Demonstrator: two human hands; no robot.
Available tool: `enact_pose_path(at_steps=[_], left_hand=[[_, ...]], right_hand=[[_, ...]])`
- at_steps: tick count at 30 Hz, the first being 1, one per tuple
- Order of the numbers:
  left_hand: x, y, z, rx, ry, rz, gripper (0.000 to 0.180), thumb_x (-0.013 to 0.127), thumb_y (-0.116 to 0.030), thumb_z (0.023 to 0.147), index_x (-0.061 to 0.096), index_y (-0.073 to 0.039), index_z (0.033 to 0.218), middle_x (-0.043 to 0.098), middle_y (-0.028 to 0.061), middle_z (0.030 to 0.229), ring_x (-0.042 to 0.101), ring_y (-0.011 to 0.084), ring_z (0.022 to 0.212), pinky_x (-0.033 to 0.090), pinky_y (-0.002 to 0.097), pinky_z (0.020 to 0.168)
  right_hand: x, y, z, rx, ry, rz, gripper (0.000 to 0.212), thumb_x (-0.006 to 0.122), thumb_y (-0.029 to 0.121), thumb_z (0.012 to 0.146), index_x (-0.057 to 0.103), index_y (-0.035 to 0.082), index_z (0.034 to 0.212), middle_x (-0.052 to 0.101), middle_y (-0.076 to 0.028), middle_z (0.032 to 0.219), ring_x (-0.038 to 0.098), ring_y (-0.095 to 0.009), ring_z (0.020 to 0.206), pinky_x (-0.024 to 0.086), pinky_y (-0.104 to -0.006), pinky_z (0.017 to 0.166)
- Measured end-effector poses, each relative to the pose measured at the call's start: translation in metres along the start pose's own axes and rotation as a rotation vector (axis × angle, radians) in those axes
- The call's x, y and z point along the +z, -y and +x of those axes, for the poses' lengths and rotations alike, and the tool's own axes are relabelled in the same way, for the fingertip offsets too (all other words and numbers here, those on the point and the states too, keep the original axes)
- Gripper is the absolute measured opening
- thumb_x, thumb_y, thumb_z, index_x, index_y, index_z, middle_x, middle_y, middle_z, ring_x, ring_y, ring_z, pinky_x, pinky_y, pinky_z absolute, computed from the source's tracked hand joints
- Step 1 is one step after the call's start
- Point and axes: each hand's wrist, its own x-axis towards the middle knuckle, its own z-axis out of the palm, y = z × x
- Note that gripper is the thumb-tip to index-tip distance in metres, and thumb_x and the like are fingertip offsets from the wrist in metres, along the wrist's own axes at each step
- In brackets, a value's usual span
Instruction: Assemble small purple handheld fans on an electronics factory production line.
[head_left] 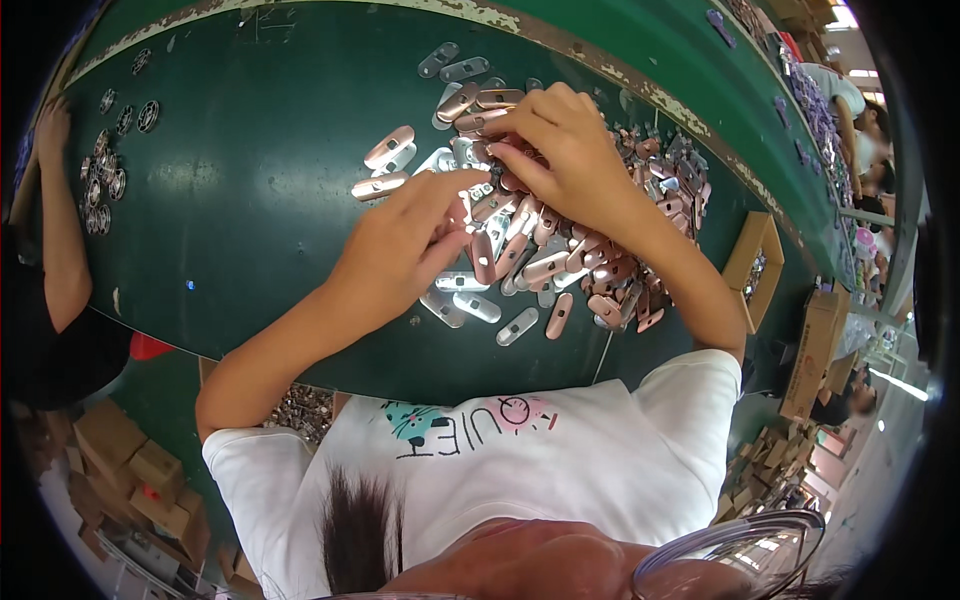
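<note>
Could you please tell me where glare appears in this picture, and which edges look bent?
Head view: pale glare on the green table, left of the left hand; strong highlights whiten some glossy, round-ended plates. Head view: the chipped far edge bows into an arc; the picture's rim goes black.

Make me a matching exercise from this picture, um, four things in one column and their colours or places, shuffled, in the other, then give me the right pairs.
Things:
1. Table
2. Right hand
3. Open box
4. Round parts

Colours and places:
A. Tan, to the right of the pile of oval pieces
B. Grouped toward the left end of the work surface
C. Dark green
D. At the pile, farther from the person's chest than the left hand

Right pairs: 1-C, 2-D, 3-A, 4-B
</note>
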Motion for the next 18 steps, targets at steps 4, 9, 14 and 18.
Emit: enact_pose_path(at_steps=[4,9,14,18], left_hand=[[-0.001,0.002,0.004,-0.075,-0.246,-0.287,0.048,0.068,0.002,0.078,0.051,-0.007,0.122,0.056,0.0092,0.097,0.067,0.0136,0.076,0.052,0.0249,0.069],[-0.017,-0.002,0.012,-0.301,-0.229,-0.610,0.037,0.068,0.000,0.081,0.053,0.003,0.115,0.061,0.0098,0.099,0.066,0.0123,0.081,0.053,0.0238,0.073],[-0.012,0.003,0.010,-0.268,-0.222,-0.787,0.026,0.064,-0.004,0.086,0.054,0.002,0.109,0.065,0.0078,0.083,0.065,0.0121,0.075,0.054,0.0228,0.070],[-0.014,-0.001,0.009,-0.240,-0.222,-0.768,0.022,0.060,-0.007,0.089,0.053,0.001,0.109,0.063,0.0089,0.087,0.065,0.0127,0.074,0.055,0.0227,0.062]], right_hand=[[0.005,0.004,-0.003,-0.017,0.043,-0.114,0.017,0.070,0.015,0.076,0.066,0.008,0.092,0.056,-0.003,0.084,0.051,-0.024,0.083,0.037,-0.0355,0.072],[0.013,0.005,-0.007,-0.139,0.012,-0.323,0.012,0.065,0.010,0.064,0.061,0.005,0.074,0.056,-0.005,0.082,0.052,-0.022,0.082,0.038,-0.0354,0.070],[0.016,0.011,-0.008,-0.203,-0.039,-0.471,0.010,0.062,0.010,0.059,0.058,0.006,0.068,0.055,-0.005,0.078,0.052,-0.020,0.079,0.038,-0.0333,0.069],[0.017,0.007,-0.007,-0.212,-0.046,-0.498,0.011,0.061,0.010,0.061,0.059,0.006,0.070,0.056,-0.005,0.081,0.052,-0.020,0.081,0.038,-0.0332,0.069]])
